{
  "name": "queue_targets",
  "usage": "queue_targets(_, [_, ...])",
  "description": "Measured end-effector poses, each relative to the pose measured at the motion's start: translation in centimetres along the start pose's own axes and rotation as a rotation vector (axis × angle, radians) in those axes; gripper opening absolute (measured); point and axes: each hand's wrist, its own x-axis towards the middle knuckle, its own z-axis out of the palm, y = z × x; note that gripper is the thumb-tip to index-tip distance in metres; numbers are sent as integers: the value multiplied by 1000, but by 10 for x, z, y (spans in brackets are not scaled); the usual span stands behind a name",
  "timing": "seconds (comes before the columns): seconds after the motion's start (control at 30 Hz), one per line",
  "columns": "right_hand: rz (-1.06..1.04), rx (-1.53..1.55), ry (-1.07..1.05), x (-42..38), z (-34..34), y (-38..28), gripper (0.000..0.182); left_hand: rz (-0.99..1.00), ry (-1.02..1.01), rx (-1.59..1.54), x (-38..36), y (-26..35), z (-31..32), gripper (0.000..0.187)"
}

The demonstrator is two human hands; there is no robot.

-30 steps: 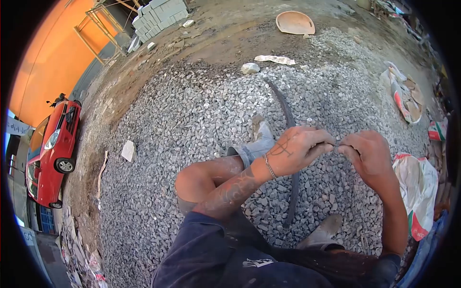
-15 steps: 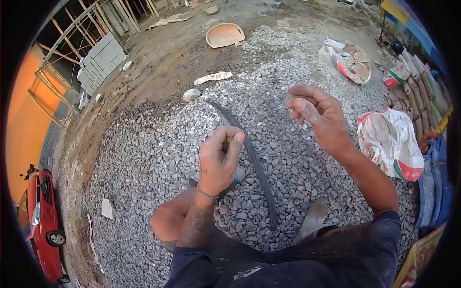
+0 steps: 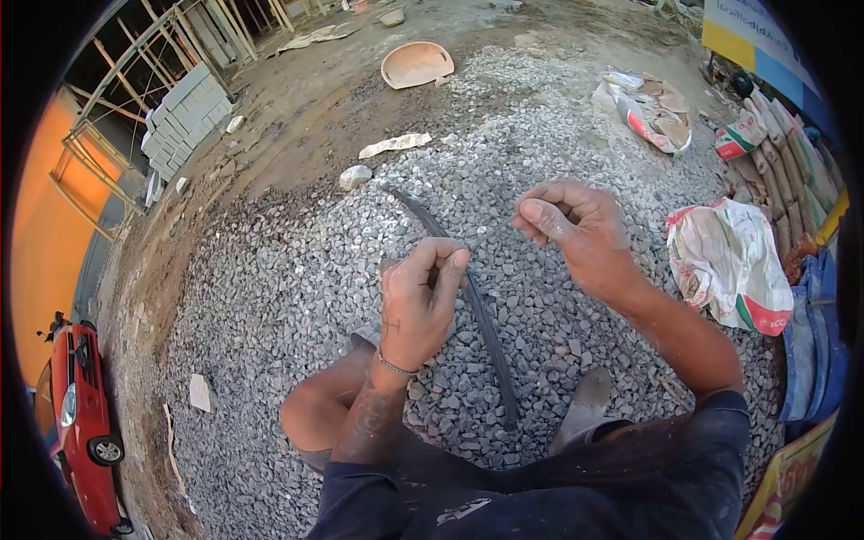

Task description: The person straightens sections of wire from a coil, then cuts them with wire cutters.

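My left hand (image 3: 418, 292) is raised above the gravel, thumb and forefinger pinched together. Whatever is in that pinch, if anything, is too small to make out. To its right, my right hand (image 3: 580, 236) is held a little higher, fingers curled and the thumb pressed against them; nothing I can name shows in it. On the ground behind the hands lies a long, slightly bent bundle of thin dark strands, like wire (image 3: 486, 328). It runs from beyond my left hand down between my legs, and the left fingertips overlap it in view.
Grey gravel (image 3: 270, 297) spreads around me. An orange-tan basin (image 3: 417, 66) lies ahead. On the right are empty-looking white sacks (image 3: 729, 261), stacked bags (image 3: 783, 171) and a blue tarp (image 3: 810, 342). Grey blocks (image 3: 186, 117) and a red car (image 3: 85, 405) are at left.
My right hand has moved left and slightly down, towards my left hand, and its fingers have drawn closer together. My left hand has shifted slightly right, still pinched.
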Motion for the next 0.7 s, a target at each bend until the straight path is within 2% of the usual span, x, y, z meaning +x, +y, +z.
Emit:
queue_targets(0.27, [-16,31,-90,-4,12,3,19,12,23,-28,-3,7,3,9])
queue_targets(0.4, [-14,-54,-121,-2,17,-2,18,-2,21,-11,-4,9,-2,9])
queue_targets(0.47, [-13,-82,-117,-2,19,-1,17,-90,-18,-11,-3,14,-4,13])
queue_targets(0.53, [-3,134,-28,-3,19,0,16,-48,11,-22,-3,9,-2,13])
queue_targets(0.57, [-1,130,-32,-3,18,1,16,-3,36,-32,-3,8,-1,13])
queue_targets(0.7, [23,112,-38,-2,17,3,14,-41,29,-42,-4,10,-1,13])
